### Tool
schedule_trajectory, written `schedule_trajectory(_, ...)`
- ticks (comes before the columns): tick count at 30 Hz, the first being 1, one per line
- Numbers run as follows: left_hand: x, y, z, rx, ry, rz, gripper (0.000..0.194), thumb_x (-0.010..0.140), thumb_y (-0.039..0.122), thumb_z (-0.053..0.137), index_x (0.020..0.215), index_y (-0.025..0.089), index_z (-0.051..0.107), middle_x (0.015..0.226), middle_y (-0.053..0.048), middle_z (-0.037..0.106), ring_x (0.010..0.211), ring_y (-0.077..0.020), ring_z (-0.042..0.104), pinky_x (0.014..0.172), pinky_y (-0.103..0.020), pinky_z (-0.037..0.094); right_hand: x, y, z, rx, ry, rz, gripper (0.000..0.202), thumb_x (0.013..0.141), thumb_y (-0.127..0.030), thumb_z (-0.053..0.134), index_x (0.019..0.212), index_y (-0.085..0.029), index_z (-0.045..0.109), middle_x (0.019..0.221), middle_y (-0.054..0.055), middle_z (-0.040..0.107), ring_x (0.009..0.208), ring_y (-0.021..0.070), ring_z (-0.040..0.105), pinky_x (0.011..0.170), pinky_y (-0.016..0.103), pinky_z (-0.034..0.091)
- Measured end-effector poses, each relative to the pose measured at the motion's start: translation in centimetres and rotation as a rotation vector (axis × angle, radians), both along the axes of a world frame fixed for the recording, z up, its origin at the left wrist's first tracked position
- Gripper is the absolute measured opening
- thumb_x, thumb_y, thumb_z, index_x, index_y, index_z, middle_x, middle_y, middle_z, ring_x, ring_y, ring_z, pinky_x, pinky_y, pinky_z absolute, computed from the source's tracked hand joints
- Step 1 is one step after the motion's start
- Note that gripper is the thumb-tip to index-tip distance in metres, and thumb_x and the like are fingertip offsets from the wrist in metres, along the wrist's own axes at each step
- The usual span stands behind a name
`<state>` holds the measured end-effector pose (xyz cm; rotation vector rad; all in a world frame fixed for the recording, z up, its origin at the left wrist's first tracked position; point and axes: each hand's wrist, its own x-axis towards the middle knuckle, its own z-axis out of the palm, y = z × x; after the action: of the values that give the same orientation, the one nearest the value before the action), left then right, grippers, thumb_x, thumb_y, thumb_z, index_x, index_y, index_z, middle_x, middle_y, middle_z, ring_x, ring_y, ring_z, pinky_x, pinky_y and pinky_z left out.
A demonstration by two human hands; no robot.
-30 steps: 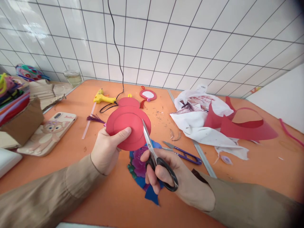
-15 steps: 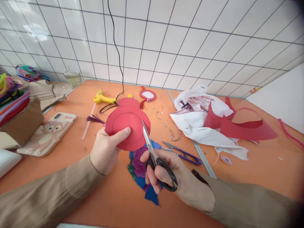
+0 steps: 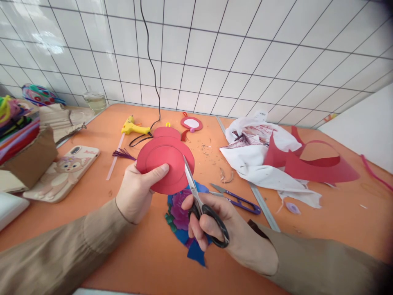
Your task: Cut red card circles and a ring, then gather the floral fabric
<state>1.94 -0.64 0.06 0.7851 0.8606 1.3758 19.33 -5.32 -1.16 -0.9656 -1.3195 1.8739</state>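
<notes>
My left hand (image 3: 139, 190) pinches a round red paper disc (image 3: 166, 153) at its lower left, thumb on top and the other fingers underneath. A smaller ring is marked inside the disc's edge. Black-handled scissors (image 3: 199, 200) are in my right hand (image 3: 227, 223), their blades over the disc's right part. Behind the disc lies another red round piece (image 3: 167, 132). Below the blades, a purple and blue flower-patterned piece (image 3: 179, 213) rests on the orange table (image 3: 147, 262). A purple tassel (image 3: 123, 154) shows left of the disc.
Purple-handled snips (image 3: 242, 203) lie right of the scissors. Further right are a white plastic bag (image 3: 251, 164) and red paper scraps (image 3: 319, 168). A yellow glue gun (image 3: 135, 127) lies at the back, a phone (image 3: 66, 172) and cardboard box (image 3: 30, 157) at left.
</notes>
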Motion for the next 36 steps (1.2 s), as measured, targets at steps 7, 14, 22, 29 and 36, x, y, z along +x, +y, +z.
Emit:
schedule_trajectory(7,0.07,-0.05,0.01,-0.011,-0.008,0.001,0.024,0.065,0.019,0.076,0.087,0.014,0.072,0.087,-0.007,0.075,0.087,-0.0250,0.067,0.079,-0.036,0.053,-0.07,-0.03,0.31,-0.036,-0.007,-0.010,0.054,0.070,-0.059,0.066,0.097,-0.015,0.050,0.063,-0.003,0.056,0.049,0.0088,0.053,0.051,0.023,0.041)
schedule_trajectory(14,0.14,-0.12,0.17,-0.041,-0.016,-0.016,0.025,0.064,0.020,0.077,0.088,0.014,0.072,0.087,-0.007,0.074,0.087,-0.0245,0.067,0.079,-0.035,0.053,0.02,-0.03,0.27,-0.031,0.041,0.001,0.051,0.071,-0.057,0.066,0.097,-0.016,0.050,0.067,-0.001,0.058,0.052,0.0098,0.056,0.052,0.023,0.042)
schedule_trajectory(22,0.20,-0.19,0.11,-0.040,-0.006,-0.021,0.024,0.063,0.020,0.078,0.086,0.014,0.072,0.087,-0.008,0.074,0.087,-0.0253,0.067,0.080,-0.037,0.052,-0.06,-0.05,0.45,-0.029,0.013,0.005,0.052,0.070,-0.058,0.067,0.096,-0.016,0.050,0.064,-0.003,0.056,0.050,0.0086,0.054,0.051,0.023,0.042)
schedule_trajectory(29,0.08,-0.09,0.07,-0.030,0.000,-0.028,0.024,0.063,0.021,0.078,0.085,0.015,0.072,0.087,-0.008,0.074,0.087,-0.0240,0.066,0.078,-0.035,0.053,-0.01,0.07,0.35,0.004,-0.001,0.014,0.052,0.071,-0.059,0.064,0.096,-0.015,0.049,0.063,-0.003,0.055,0.049,0.0083,0.052,0.050,0.023,0.041)
schedule_trajectory(36,0.14,-0.21,0.12,-0.025,0.007,-0.018,0.026,0.062,0.022,0.078,0.086,0.014,0.072,0.088,-0.009,0.074,0.087,-0.0261,0.067,0.078,-0.036,0.053,-0.03,0.06,0.23,0.013,-0.008,0.003,0.053,0.070,-0.060,0.065,0.095,-0.016,0.050,0.060,-0.004,0.054,0.046,0.0078,0.050,0.048,0.022,0.040)
